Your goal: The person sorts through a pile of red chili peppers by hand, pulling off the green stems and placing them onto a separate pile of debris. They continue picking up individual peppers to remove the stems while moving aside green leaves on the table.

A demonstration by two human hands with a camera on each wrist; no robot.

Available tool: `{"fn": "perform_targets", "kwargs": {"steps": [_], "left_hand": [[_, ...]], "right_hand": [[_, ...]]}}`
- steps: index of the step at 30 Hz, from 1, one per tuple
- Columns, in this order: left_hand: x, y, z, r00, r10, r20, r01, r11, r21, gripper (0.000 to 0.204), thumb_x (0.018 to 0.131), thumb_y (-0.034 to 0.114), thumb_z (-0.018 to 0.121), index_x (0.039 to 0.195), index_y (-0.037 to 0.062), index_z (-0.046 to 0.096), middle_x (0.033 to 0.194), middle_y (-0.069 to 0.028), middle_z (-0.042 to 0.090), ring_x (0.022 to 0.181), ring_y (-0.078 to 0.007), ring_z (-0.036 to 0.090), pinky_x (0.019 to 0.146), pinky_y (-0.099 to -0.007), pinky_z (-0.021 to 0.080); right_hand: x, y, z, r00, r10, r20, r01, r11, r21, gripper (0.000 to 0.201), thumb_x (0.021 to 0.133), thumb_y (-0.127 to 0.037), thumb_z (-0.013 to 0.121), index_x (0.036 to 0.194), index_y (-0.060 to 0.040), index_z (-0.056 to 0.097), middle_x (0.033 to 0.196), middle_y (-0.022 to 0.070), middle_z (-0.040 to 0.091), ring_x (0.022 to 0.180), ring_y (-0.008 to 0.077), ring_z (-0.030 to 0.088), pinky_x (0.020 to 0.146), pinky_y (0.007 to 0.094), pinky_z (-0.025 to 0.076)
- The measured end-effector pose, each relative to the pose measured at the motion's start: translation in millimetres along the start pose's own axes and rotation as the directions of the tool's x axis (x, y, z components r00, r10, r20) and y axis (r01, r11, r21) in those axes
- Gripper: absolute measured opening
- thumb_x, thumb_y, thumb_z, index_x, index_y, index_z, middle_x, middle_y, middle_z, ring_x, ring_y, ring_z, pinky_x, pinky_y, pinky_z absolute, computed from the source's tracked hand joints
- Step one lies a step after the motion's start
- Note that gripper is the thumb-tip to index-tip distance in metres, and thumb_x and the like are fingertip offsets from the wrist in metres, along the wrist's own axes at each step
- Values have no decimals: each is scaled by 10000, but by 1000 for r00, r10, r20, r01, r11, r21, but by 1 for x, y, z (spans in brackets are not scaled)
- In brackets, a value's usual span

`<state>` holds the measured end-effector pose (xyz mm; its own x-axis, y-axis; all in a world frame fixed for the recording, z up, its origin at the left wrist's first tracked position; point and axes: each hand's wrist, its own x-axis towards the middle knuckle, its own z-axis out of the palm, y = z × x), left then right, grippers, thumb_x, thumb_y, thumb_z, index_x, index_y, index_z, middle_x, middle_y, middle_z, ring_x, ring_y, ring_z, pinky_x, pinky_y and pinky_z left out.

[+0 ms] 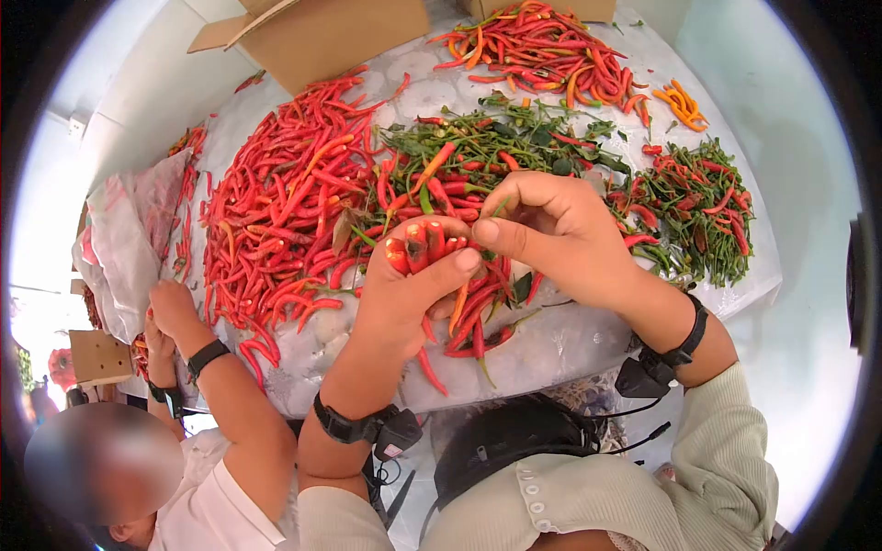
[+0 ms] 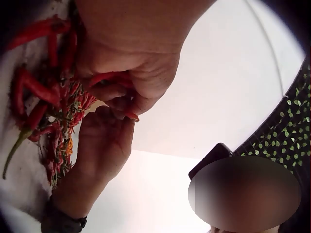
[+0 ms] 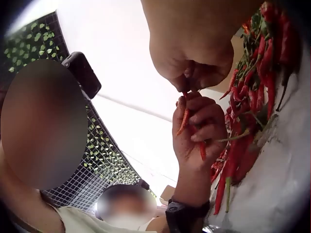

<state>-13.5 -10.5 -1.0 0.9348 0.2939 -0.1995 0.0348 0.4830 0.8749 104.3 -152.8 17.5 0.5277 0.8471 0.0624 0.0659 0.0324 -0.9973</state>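
My left hand [image 1: 413, 289] grips several red chilies [image 1: 418, 246], their blunt, pale-topped ends showing side by side above the curled fingers. Close beside it, the right hand [image 1: 565, 234] has thumb and forefinger pinched on a small green chili stem [image 1: 501, 208]. In the right wrist view, the fingertips of both hands meet at the top of a red chili, and an orange-red chili [image 3: 184, 122] hangs along the left fingers. Below the hands lie loose chilies [image 1: 478, 342] with green stems.
A large heap of red chilies [image 1: 276, 211] covers the table's left side. Green stems [image 1: 542, 138] and a stem pile [image 1: 703, 216] lie behind and right. Another chili heap [image 1: 551, 55] and a cardboard box [image 1: 331, 41] stand at the back. Another person's hand [image 1: 175, 312] is at left.
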Motion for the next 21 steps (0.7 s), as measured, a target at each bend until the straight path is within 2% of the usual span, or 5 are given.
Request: {"fn": "perform_targets", "kwargs": {"steps": [11,16,18,19,21], "left_hand": [[0,-1,-3,995,-12,104,17,998,-53,238,781,60,654,989,5,554,725,-65,596,474,-65,491,387,-181,343],[3,2,-1,981,-15,195,28,998,-62,218,815,100,608,997,7,530,729,-81,587,529,-114,540,410,-201,385],[3,2,-7,978,-13,210,21,999,-36,197,815,136,597,963,35,515,751,-75,558,535,-117,514,379,-201,359],[4,3,-8,976,-12,219,17,1000,-21,188,815,155,591,946,49,508,762,-72,543,537,-119,501,364,-201,346],[3,3,-6,981,14,196,-2,998,-58,145,864,149,542,979,69,504,751,-54,537,533,-106,512,360,-197,368]], "right_hand": [[2,7,-3,938,228,261,-342,733,588,153,852,-184,617,892,-39,589,759,-13,579,608,49,511,536,202,411],[1,4,-9,990,73,-118,-27,935,354,177,848,-231,617,843,-55,606,721,-22,568,610,57,499,545,212,402],[0,-5,-23,928,-8,-373,86,977,195,201,847,-251,613,846,-50,629,701,-31,569,619,57,492,563,225,409],[-2,-2,-39,855,-190,-483,152,981,-117,211,847,-245,612,862,-37,639,708,-18,580,638,63,513,585,226,423],[-18,-11,-66,785,-314,-534,114,920,-374,215,830,-226,634,863,-13,633,705,-1,588,661,61,529,607,227,435]]}}
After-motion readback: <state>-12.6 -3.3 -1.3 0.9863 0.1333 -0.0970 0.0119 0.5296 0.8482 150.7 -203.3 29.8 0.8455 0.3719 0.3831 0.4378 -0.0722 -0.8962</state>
